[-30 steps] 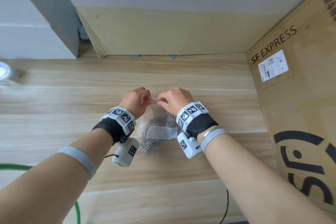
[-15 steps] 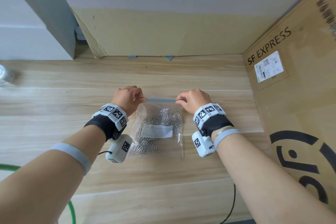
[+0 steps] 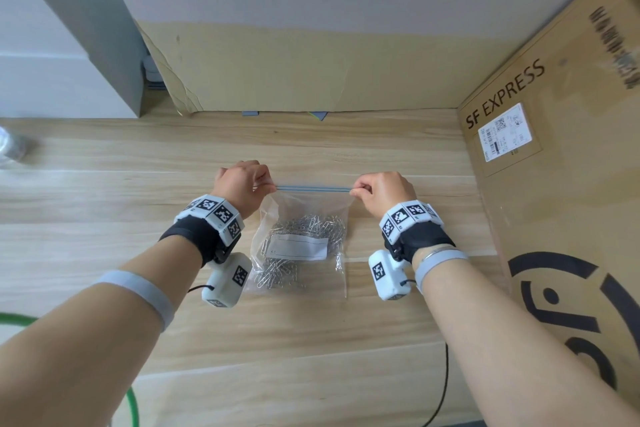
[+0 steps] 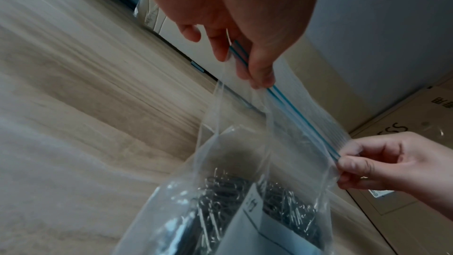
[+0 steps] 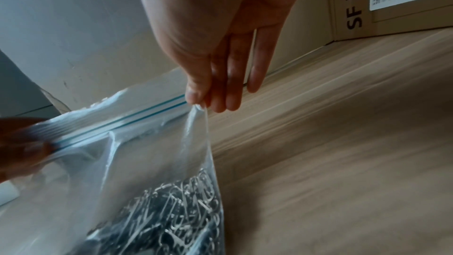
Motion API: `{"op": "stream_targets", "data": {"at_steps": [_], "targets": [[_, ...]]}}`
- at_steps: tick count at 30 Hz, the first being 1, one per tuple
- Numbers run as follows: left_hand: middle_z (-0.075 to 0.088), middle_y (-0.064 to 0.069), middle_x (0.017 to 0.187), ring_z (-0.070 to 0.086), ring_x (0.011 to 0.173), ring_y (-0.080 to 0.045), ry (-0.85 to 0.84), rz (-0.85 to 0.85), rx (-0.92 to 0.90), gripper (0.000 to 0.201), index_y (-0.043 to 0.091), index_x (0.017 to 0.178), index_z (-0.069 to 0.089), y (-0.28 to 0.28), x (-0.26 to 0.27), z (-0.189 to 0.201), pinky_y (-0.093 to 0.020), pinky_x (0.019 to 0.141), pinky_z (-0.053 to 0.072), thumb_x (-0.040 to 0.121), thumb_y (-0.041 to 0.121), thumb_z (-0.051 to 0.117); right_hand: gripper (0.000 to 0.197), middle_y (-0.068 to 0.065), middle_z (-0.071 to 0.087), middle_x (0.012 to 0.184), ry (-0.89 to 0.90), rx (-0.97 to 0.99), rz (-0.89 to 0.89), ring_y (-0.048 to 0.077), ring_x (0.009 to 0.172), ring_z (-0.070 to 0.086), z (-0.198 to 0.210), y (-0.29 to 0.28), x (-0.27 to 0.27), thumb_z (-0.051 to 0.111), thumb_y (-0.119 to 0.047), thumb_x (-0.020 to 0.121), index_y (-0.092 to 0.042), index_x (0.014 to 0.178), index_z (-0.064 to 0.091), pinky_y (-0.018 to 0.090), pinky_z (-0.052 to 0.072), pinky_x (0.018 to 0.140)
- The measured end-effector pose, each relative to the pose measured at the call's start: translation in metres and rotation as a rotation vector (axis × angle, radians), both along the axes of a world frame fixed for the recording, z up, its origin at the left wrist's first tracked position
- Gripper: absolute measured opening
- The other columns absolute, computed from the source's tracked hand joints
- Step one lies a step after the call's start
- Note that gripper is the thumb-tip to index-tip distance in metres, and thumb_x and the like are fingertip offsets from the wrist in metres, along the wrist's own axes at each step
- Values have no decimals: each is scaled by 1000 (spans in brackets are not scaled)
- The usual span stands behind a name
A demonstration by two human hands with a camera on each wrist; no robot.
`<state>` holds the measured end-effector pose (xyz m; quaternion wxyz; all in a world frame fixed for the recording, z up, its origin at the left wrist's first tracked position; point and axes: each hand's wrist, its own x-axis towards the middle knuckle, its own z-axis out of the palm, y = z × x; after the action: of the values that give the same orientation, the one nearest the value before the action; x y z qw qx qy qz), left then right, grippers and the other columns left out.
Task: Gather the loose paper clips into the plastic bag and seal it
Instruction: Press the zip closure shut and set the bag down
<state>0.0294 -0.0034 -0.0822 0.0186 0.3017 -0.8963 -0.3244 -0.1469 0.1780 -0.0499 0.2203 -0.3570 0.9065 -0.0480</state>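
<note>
Both hands slid apart since a second ago. Head view: left hand (image 3: 242, 184) pinches the bag (image 3: 301, 246) strip (image 3: 313, 188) at 9 o'clock, right hand (image 3: 382, 191) at 3. Left-wrist view: strip looks shut, though I can't be sure. Right-wrist view: clips (image 5: 176, 214) sit low inside, toward 6.

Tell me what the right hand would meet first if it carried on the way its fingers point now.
Judging by the right wrist view, the right hand points past the plastic bag corner it pinches, toward the wooden table near the wall. It would probably meet the table surface first, though depth is unclear.
</note>
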Motion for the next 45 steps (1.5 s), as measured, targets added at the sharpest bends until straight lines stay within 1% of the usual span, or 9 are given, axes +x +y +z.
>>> {"op": "stream_targets", "data": {"at_steps": [14, 19, 21, 26, 29, 32, 37, 40, 45], "targets": [[63, -2, 66, 57, 61, -8, 213, 303, 317, 14, 22, 84, 62, -8, 11, -3, -14, 57, 41, 74, 18, 70, 20, -5, 61, 72, -474, -324, -395, 23, 74, 59, -27, -10, 14, 49, -18, 91, -21, 70, 49, 38, 49, 80], [59, -7, 102, 58, 88, -24, 231, 458, 825, 33, 15, 112, 51, -4, 6, -1, -43, 80, 50, 81, 15, 61, 9, 8, 65, 70, -667, -495, -553, 22, 62, 64, -16, -14, 20, 31, -15, 100, -13, 98, 40, 23, 53, 50], [55, -10, 113, 58, 87, -22, 71, 433, 949, 45, 8, 126, 41, 3, 7, -8, -37, 74, 51, 84, 16, 57, 7, 10, 63, 70, -721, -564, -623, 21, 59, 61, -16, -13, 20, 33, -15, 100, -11, 104, 38, 19, 50, 42], [57, -3, 69, 52, 60, -9, -113, 267, 703, 32, 0, 111, 56, 16, 10, -21, -7, 42, 43, 88, 21, 52, 25, 9, 66, 86, -957, -607, -722, 19, 72, 61, -25, -4, 22, 45, -26, 95, -8, 112, 48, 22, 55, 62], [57, -1, 71, 54, 62, -9, -108, 297, 722, 20, 4, 102, 59, 17, 10, -26, -11, 49, 48, 88, 17, 54, 39, 10, 64, 110, -932, -393, -647, 17, 93, 61, -34, 6, 27, 55, -28, 89, -8, 123, 47, 25, 51, 82], [57, -3, 73, 54, 65, -13, -105, 326, 748, 8, 15, 77, 56, 15, 12, -30, -25, 66, 51, 85, 12, 56, 12, 13, 62, 117, -824, -325, -626, 23, 105, 59, -43, 14, 32, 57, -18, 89, -11, 98, 60, 33, 49, 93], [57, -4, 74, 59, 70, -17, 67, 416, 867, 19, 17, 93, 52, 7, 20, -29, -27, 67, 56, 81, 4, 59, 11, 5, 68, 85, -765, -319, -671, 30, 83, 56, -38, 10, 25, 52, -15, 92, -16, 82, 55, 59, 47, 91], [52, -4, 69, 58, 67, -20, 200, 368, 887, 37, 32, 88, 43, 9, 22, -25, -25, 59, 57, 83, -3, 54, 24, 7, 69, 96, -704, -351, -680, 35, 95, 65, -32, 5, 20, 59, -18, 87, -22, 108, 46, 48, 55, 84], [55, -3, 68, 55, 67, -15, 188, 212, 782, 32, 32, 95, 51, 5, 24, -23, -16, 64, 52, 80, 4, 58, 34, 2, 63, 86, -760, -430, -539, 26, 86, 61, -26, 5, 21, 66, -12, 81, -20, 109, 48, 39, 55, 81]]}}
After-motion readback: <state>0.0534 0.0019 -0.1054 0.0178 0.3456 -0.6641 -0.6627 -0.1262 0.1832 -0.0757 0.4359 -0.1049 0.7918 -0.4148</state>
